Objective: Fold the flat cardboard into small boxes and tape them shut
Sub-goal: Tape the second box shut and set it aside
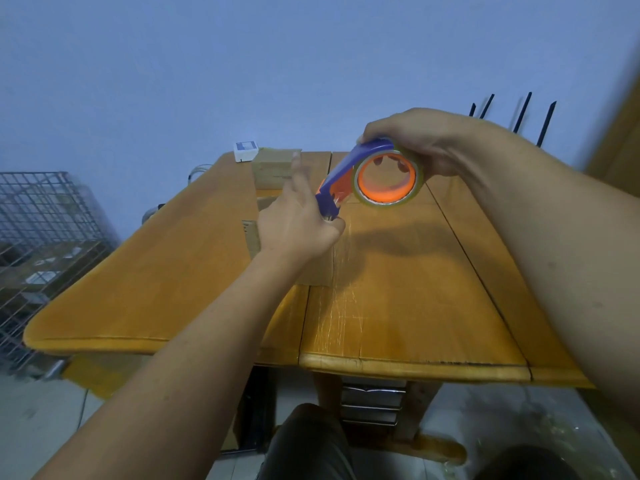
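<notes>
Grip of right hand (426, 143) clenched round purple plastic tape dispenser (346, 168), with orange core and glossy clear tape roll (415, 194) inside, held above the table's middle. Left hand (298, 220) at the dispenser's lower tip, fingers stretched straight, thumb against the tip; pinching tape or not, cannot tell. Beneath that hand, flat brown corrugated cardboard (252, 237) lying on orange-brown varnished wooden table (415, 306), scratched pale along its centre. At the table's far edge, folded plain brown cardboard box (273, 168); beside it, small white carton with blue label (245, 151), writing too blurred to read. Left of the table, grey wire-mesh cage (45, 209).
</notes>
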